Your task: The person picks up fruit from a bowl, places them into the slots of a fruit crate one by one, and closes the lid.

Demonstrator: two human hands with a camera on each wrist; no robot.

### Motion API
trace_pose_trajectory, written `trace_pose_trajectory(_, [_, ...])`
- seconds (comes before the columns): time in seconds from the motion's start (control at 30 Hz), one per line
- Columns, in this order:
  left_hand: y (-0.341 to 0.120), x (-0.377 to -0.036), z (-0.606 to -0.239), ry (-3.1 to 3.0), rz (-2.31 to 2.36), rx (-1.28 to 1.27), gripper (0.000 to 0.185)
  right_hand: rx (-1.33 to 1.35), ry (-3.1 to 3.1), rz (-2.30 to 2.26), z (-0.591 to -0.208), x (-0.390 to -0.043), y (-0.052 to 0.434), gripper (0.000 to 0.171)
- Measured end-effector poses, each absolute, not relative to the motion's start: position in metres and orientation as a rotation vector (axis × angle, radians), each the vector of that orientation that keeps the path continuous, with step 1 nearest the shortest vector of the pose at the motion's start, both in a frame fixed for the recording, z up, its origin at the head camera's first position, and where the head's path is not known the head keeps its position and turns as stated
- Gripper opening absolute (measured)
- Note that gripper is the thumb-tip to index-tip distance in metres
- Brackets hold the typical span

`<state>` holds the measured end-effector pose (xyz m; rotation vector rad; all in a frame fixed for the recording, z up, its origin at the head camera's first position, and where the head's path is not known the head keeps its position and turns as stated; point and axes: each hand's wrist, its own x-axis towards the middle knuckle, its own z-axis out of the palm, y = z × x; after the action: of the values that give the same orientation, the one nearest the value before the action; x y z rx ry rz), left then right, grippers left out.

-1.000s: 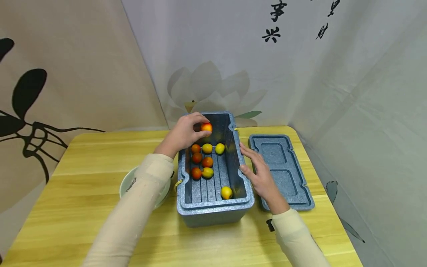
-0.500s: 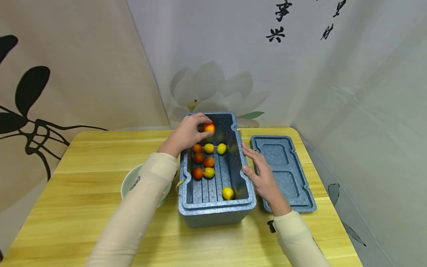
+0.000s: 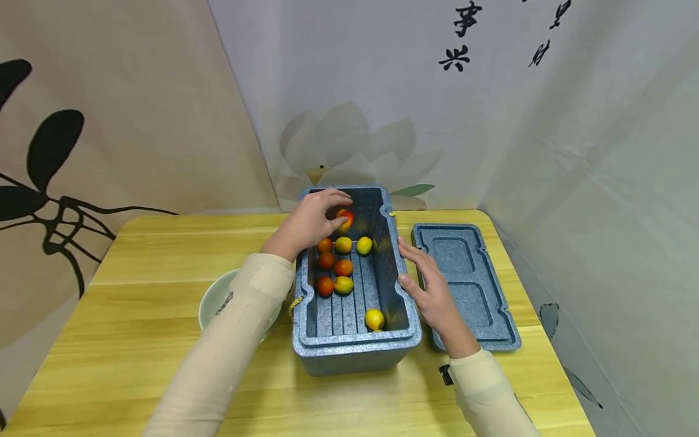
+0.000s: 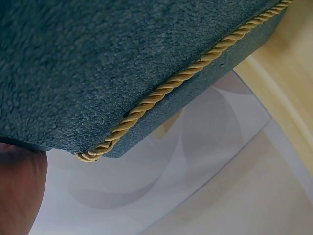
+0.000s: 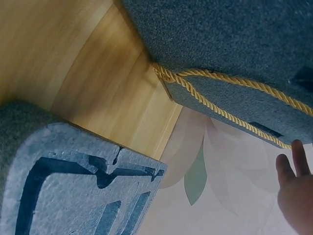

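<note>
A grey-blue foam box stands uncovered on the table, with several small red-orange and yellow round fruits on its grooved floor. Over its far left part is my left hand, fingers and thumb spread apart. A red-and-yellow round fruit is just beneath those fingers, near the thumb, with a gap under the upper fingers. My right hand rests its extended fingers against the box's right rim. In the right wrist view, fingertips show beside the box wall. Only part of the left hand shows in the left wrist view.
Right of the box lies its foam lid, recessed side up. A pale bowl sits left of the box, partly hidden by the left sleeve. Yellow rope runs along the box side. Printed cloth hangs behind the wooden table.
The left fingers have opened apart, and the red-and-yellow fruit has come lower, out from between them. The right hand stays at the rim. The view has shifted slightly.
</note>
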<state>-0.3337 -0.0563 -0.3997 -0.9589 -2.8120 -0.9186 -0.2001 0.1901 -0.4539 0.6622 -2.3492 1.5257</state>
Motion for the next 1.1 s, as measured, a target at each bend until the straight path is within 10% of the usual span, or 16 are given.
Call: trace_pose_trajectory(1.1, [-0.073,-0.321,-0.413,-2.459,-1.365,-0.897,0.022,0.663,-2.354,1.517,-0.454,-0.2,0.193,0.045])
